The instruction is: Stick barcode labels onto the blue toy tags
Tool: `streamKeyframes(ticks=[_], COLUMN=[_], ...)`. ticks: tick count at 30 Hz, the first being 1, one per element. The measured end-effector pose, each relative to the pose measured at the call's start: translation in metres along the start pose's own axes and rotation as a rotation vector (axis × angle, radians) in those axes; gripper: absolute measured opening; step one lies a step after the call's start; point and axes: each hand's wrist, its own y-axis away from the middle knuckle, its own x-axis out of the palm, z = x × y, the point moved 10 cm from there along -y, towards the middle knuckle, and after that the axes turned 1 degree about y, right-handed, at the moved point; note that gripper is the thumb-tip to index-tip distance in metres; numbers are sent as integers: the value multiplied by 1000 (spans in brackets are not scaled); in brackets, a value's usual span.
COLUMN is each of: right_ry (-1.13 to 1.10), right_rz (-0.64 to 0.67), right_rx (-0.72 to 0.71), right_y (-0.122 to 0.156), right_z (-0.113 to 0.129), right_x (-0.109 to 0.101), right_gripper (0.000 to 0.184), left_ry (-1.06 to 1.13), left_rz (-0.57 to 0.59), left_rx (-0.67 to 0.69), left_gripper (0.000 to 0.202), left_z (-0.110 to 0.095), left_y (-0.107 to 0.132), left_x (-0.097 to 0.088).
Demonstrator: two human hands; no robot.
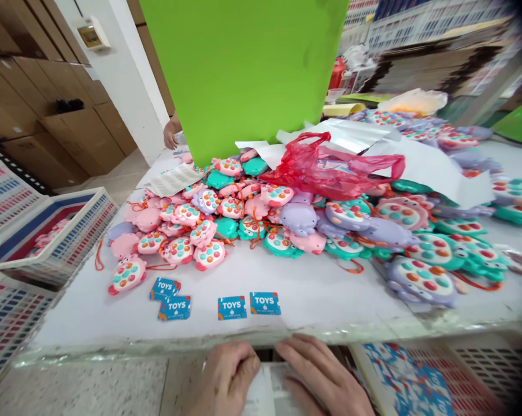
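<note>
Below the table's front edge, my left hand [230, 375] has its fingers curled and pinched at the edge of a white printed paper sheet [261, 396]. My right hand [324, 375] lies over the sheet's other side, its fingers stretched out and flat. The lower part of the sheet is cut off by the frame. Just beyond my hands, blue cards marked TOYS [232, 307] lie on the white tabletop [304, 320]: two overlap on the left, two lie side by side. A pink animal-shaped toy with coloured buttons [128, 274] sits apart near the left.
A heap of pink, purple and green toys [226, 211] spreads across the table, with a red plastic bag [317, 167] on top. A green panel [252, 75] stands behind. White baskets [48, 231] are at left; a box of blue cards [408, 378] is lower right. Another person's hand [171, 133] shows behind.
</note>
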Motion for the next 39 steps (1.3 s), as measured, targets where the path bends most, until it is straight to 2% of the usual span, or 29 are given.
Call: streamKeyframes(ticks=[3,7,11,14,17,20,23,28,34,39], right_ry=[60,99,5,-116,-248,-309,-302,-263,-239,-240], right_rz=[42,1,-28,-3,63,124,239,392,509,542], right_rx=[-33,-108,-44,44,260,456,478,459,433,401], right_y=[4,12,11,0,-16,-27,-33,-35,-44,-47], right_z=[-4,-2,-4,-14,-52,-93,-111,-115,-111,-108], right_x=[4,8,7,4,8,21,45,75,86,92], right_gripper=[22,28,24,19,16,13,13,15,18,19], left_ry=[-7,-3,-5,-47,-172,-362,-480,-510,-493,-498], left_rz=[-15,-18,-50,-104,-161,-203,-295,-422,-457,-470], left_rx=[-10,-55,-70,74,314,530,682,736,756,758], left_gripper=[31,31,28,25,25,25,25,25,30,30], left_z=[0,7,18,7,-18,-36,-42,-37,-35,-34], left_y=[1,1,0,-2,-2,-1,3,3,1,1], left_x=[-3,-4,-4,-9,-14,-7,4,17,18,20])
